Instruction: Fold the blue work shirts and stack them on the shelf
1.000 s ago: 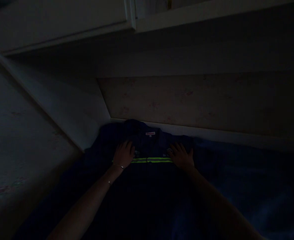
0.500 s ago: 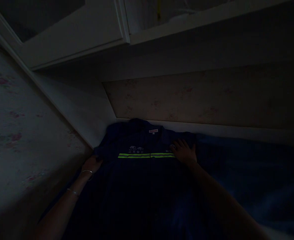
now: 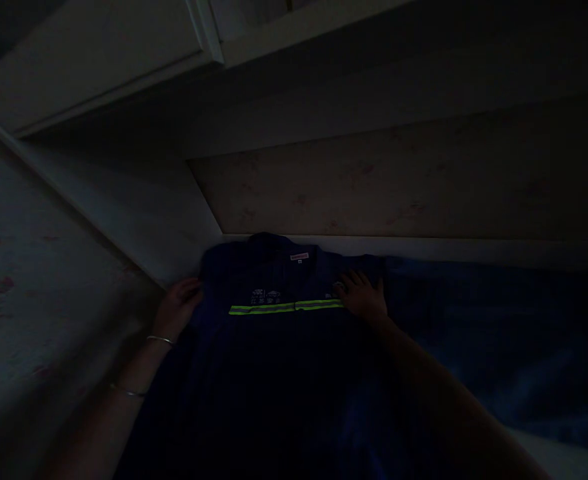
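Observation:
A dark blue work jacket [image 3: 274, 353] lies spread out with its collar toward the back wall. Across its chest runs a yellow-green and grey reflective stripe [image 3: 269, 309], with pale printed emblems above it. A label [image 3: 299, 256] shows inside the collar. My left hand [image 3: 178, 303], with two bracelets on the arm, is at the jacket's left shoulder edge; its fingers are curled and closed on the cloth there. My right hand [image 3: 363, 297] rests flat on the right chest, fingers spread, covering the stripe's end. The jacket's lower part is lost in darkness.
White cabinets [image 3: 124, 60] overhang the surface at the top. A floral wall panel [image 3: 324, 193] stands behind the jacket, and floral wallpaper [image 3: 14, 280] closes off the left side. Blue cloth [image 3: 514, 333] spreads to the right. The light is very dim.
My left hand has moved up along the jacket's left edge toward the shoulder. My right hand stays flat on the chest. The view has shifted slightly.

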Demonstrator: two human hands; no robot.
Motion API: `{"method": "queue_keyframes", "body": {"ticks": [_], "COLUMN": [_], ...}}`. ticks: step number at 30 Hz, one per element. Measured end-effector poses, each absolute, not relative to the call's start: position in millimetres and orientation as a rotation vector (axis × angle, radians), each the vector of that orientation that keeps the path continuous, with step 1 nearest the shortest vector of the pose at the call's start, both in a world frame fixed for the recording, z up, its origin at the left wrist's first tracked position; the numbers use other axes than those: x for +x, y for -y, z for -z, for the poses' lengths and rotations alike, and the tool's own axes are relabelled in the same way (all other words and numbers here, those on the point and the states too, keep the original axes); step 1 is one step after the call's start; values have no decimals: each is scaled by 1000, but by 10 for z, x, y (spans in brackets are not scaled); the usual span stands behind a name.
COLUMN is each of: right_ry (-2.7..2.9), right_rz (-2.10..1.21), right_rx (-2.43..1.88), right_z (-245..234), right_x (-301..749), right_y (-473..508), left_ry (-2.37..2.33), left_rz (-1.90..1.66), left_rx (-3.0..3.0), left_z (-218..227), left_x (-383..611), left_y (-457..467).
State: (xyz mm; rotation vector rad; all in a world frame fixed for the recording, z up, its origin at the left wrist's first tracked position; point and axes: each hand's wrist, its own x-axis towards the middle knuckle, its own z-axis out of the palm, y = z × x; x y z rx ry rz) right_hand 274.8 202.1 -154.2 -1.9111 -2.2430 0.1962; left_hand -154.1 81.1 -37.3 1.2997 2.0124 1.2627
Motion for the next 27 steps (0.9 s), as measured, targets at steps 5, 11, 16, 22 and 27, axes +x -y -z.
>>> {"method": "queue_keyframes", "body": {"ticks": [5, 11, 16, 22, 27], "right_ry": [2250, 2238, 2235, 2001, 1694], "right_rz": [-220, -206, -242, -599, -784], "right_rx": [-1933, -1903, -1907, -1840, -1838], "right_z": [1542, 1547, 1553, 1432, 1016], "right_x": [2753, 2761, 2765, 2735, 3294], "right_y": [-2026, -2023, -2010, -2092, -2260], "left_ry": [-1550, -2048, -2230, -2239, -2248], "left_rz": [-897, -474, -101, -53, -42], "left_rx": [1565, 2142, 2301, 2313, 2271], "left_z": [327, 1065, 1499, 1492, 1501], "left_x": [-852, -610, -553, -562, -564], "left_y": [-879, -1075, -1033, -1027, -1040]}}
